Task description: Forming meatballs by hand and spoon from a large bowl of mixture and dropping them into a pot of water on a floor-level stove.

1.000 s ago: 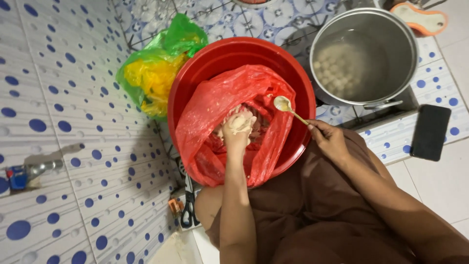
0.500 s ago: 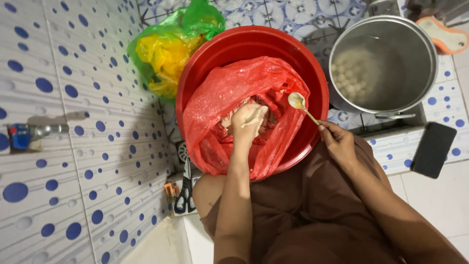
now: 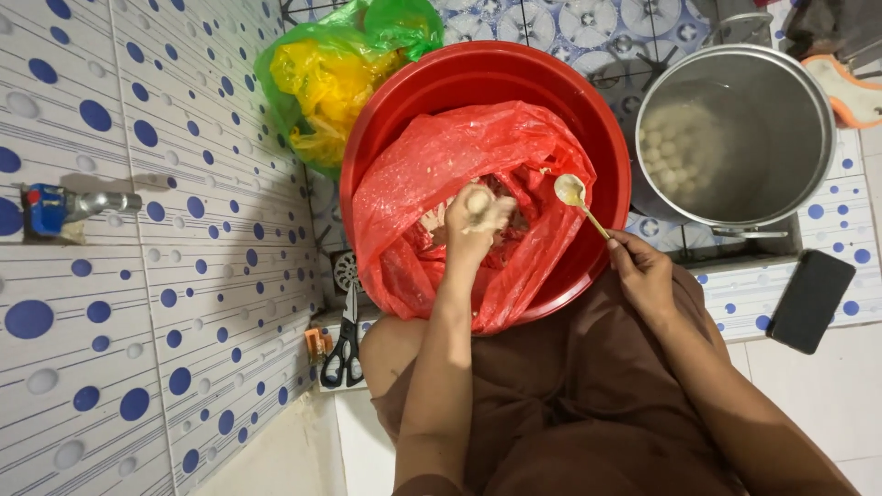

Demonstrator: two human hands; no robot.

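Bowl and pot shifted right in view vs half-second back, left hand (image 3: 478,216) clenched on pale paste in red bag (image 3: 432,174) inside red bowl (image 3: 404,101), right hand (image 3: 640,273) pinching spoon (image 3: 571,192) over bag, steel pot (image 3: 799,101) of pale balls right.

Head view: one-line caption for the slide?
Left hand squeezes pale paste in a red bag lining a red basin; right hand holds a spoon beside a metal pot.

white floor tiles (image 3: 818,386) with blue dots carrying everything, red basin (image 3: 413,101) sitting in the middle, steel pot (image 3: 790,101) sitting just right of it, green bag (image 3: 303,64) slumping top left, black phone (image 3: 810,300) lying far right, scissors (image 3: 346,340) lying by the wall
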